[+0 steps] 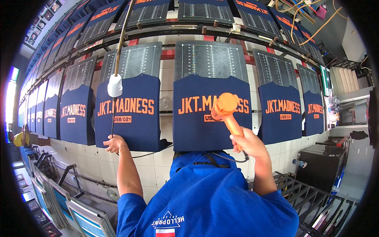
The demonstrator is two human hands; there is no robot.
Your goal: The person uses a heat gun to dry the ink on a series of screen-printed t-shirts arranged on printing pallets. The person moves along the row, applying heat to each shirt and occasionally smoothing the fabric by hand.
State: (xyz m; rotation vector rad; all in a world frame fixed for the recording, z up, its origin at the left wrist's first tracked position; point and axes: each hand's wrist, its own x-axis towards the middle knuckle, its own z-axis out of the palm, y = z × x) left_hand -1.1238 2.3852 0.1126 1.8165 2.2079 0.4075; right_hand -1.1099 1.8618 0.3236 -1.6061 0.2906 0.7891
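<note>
1. The person's blue shirt [213, 197] is filling the lower foreground.
2. The right grip [252, 145] is clasping an orange heat gun [226, 104], its nozzle end overlapping a navy garment's [211, 136] orange lettering [190, 105].
3. That garment is lying over a black board [211, 57].
4. The left grip [115, 143] is pinching a dark cord [113, 116] below a white connector [115, 85].

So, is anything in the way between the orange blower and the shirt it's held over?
Nothing that I can see. The right hand holds the blower over the shirt; the white plug hangs over the next shirt to the left.
</note>
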